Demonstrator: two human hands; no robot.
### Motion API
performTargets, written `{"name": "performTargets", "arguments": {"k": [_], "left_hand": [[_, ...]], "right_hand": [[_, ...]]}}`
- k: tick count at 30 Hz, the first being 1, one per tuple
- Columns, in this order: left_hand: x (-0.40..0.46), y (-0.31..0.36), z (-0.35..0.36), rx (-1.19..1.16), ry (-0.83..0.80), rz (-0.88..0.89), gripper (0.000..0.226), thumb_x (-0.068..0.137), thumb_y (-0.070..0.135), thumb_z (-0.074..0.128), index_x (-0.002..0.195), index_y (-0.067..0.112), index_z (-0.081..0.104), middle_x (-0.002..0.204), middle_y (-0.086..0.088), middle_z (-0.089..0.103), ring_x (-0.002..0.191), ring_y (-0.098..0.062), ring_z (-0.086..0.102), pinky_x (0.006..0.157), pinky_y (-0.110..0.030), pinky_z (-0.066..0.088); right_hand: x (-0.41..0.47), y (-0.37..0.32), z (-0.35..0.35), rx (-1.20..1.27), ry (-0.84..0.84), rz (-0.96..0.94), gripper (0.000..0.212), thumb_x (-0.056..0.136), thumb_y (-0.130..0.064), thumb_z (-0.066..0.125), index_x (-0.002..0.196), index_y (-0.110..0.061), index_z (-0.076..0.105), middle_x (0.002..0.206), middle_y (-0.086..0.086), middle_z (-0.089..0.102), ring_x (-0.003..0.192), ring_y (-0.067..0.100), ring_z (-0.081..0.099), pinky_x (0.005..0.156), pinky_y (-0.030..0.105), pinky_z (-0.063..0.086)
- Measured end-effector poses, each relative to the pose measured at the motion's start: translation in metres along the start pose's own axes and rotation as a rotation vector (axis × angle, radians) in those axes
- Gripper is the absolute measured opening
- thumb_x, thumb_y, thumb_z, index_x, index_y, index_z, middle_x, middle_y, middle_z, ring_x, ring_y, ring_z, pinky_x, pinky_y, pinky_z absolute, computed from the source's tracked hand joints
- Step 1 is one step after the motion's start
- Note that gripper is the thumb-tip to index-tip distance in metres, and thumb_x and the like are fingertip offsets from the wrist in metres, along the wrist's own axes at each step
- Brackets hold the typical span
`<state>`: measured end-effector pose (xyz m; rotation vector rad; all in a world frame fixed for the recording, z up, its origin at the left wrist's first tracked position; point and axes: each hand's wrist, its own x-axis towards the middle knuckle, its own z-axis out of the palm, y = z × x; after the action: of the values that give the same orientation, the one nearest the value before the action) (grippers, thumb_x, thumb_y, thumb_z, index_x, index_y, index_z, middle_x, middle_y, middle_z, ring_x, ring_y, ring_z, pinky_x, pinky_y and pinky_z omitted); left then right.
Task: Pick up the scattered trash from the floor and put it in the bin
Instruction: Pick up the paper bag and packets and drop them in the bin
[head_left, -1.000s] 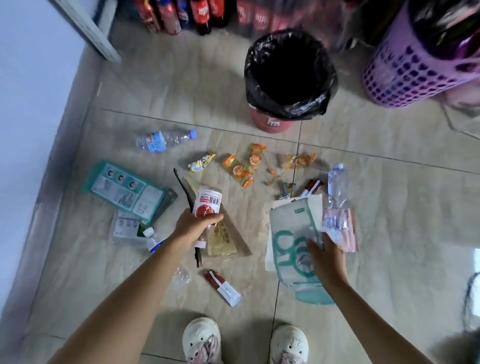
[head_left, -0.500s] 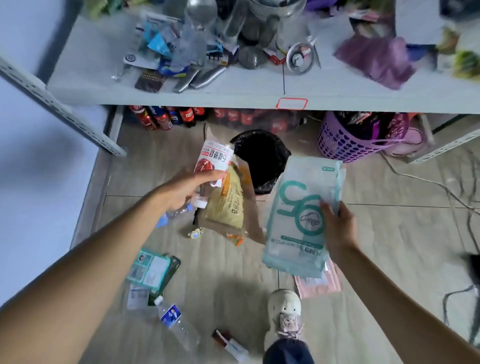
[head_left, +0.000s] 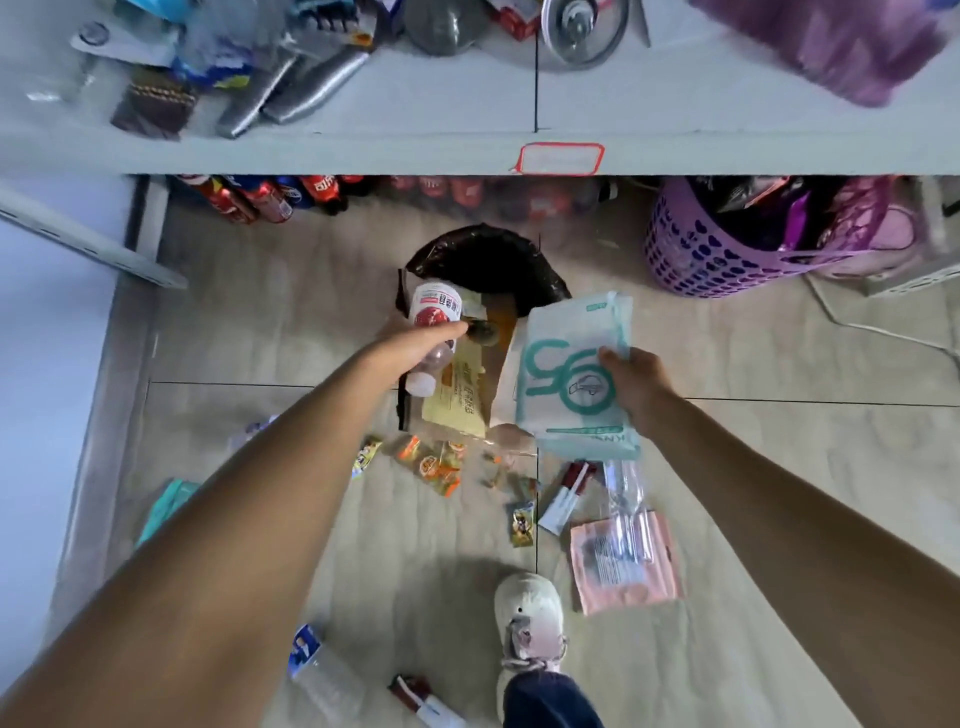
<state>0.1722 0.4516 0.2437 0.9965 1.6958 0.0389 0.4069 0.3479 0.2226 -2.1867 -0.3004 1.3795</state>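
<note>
Holding a small bottle (head_left: 435, 312) together with a yellow packet (head_left: 457, 402), the left hand (head_left: 415, 345) has its fingers closed around both, directly in front of the black-lined bin (head_left: 488, 260). Both items look light; the packet is limp and could slip from under the bottle. The right hand (head_left: 636, 387) pinches a white-and-teal pouch (head_left: 571, 374) at its edge; it is thin and floppy. Candy wrappers (head_left: 434, 465), a pink packet (head_left: 626, 561) and a clear bottle (head_left: 324, 670) remain on the floor (head_left: 779, 467).
</note>
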Motion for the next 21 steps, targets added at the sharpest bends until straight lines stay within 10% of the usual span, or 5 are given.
{"name": "performTargets", "arguments": {"k": [6, 13, 21], "left_hand": [[0.038, 0.016, 0.02, 0.442, 0.157, 0.098, 0.08, 0.065, 0.06, 0.074, 0.126, 0.016, 0.049, 0.108, -0.001, 0.064, 0.066, -0.013, 0.062, 0.055, -0.026, 0.048], [0.07, 0.04, 0.024, 0.556, 0.062, 0.067, 0.121, 0.065, 0.065, 0.072, 0.154, 0.017, 0.004, 0.157, -0.014, 0.027, 0.137, -0.032, 0.041, 0.106, -0.038, 0.041], [0.081, 0.048, -0.004, 0.479, 0.213, 0.226, 0.059, 0.093, 0.048, 0.046, 0.139, 0.011, 0.048, 0.141, -0.015, 0.053, 0.129, -0.032, 0.05, 0.103, -0.034, 0.04]], "right_hand": [[0.031, -0.007, 0.013, -0.119, -0.002, -0.071, 0.028, 0.092, -0.03, 0.054, 0.112, -0.011, 0.062, 0.106, 0.02, 0.069, 0.093, 0.035, 0.069, 0.085, 0.048, 0.057], [0.048, -0.027, 0.026, -0.161, -0.09, -0.103, 0.031, 0.092, -0.03, 0.056, 0.114, -0.009, 0.062, 0.099, 0.016, 0.07, 0.088, 0.034, 0.069, 0.081, 0.044, 0.059], [0.046, -0.064, 0.047, 0.072, -0.23, -0.062, 0.02, 0.092, -0.022, 0.06, 0.107, -0.008, 0.063, 0.083, 0.008, 0.069, 0.07, 0.024, 0.068, 0.069, 0.04, 0.06]]}}
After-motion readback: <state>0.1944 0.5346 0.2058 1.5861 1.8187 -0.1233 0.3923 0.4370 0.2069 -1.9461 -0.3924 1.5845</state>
